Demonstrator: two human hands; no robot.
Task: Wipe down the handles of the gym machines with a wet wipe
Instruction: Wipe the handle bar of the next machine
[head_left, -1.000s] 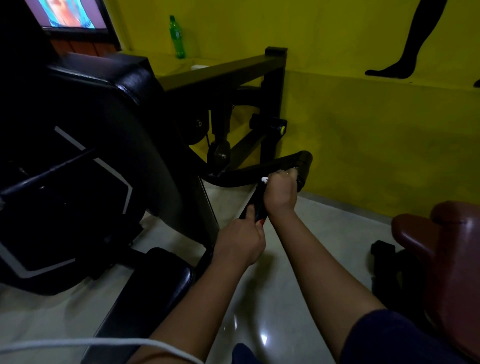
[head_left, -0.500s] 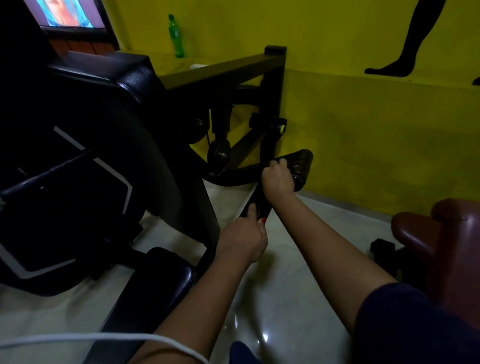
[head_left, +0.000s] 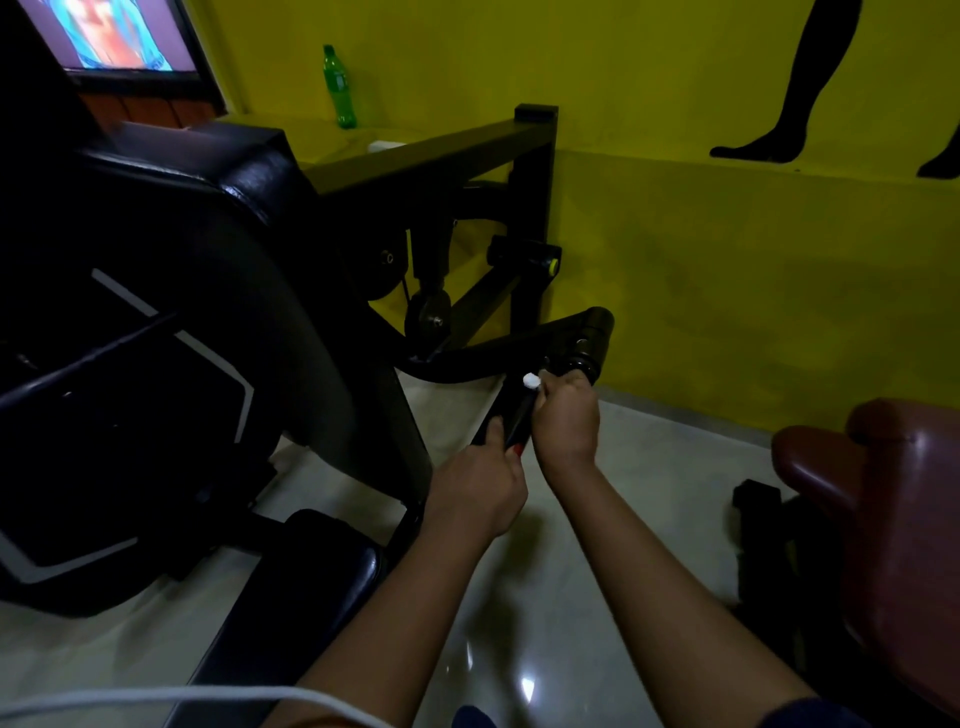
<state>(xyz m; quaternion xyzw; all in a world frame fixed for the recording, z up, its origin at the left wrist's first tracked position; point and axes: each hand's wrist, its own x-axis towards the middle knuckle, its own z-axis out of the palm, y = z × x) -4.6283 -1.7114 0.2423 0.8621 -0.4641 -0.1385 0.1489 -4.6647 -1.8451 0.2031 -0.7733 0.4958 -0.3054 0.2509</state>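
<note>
On 1 handle (head_left: 508, 420): L hand (head_left: 475, 491) grips, R hand (head_left: 567, 418) holds 1 wipe (head_left: 530, 381).

Legible text, labels, brands, numbers: none was recorded. The label on the green bottle (head_left: 337, 88) was found too small and blurred to be read. No lettering could be made out on the wall screen (head_left: 119, 31), which was cropped by the frame edge. White angular stripes (head_left: 218, 364) were noted on the black machine shroud (head_left: 218, 270); no characters were formed.

Single head-worn view — looks forward-down, wide-angle, close over both forearms, toward yellow wall (head_left: 727, 249).
</note>
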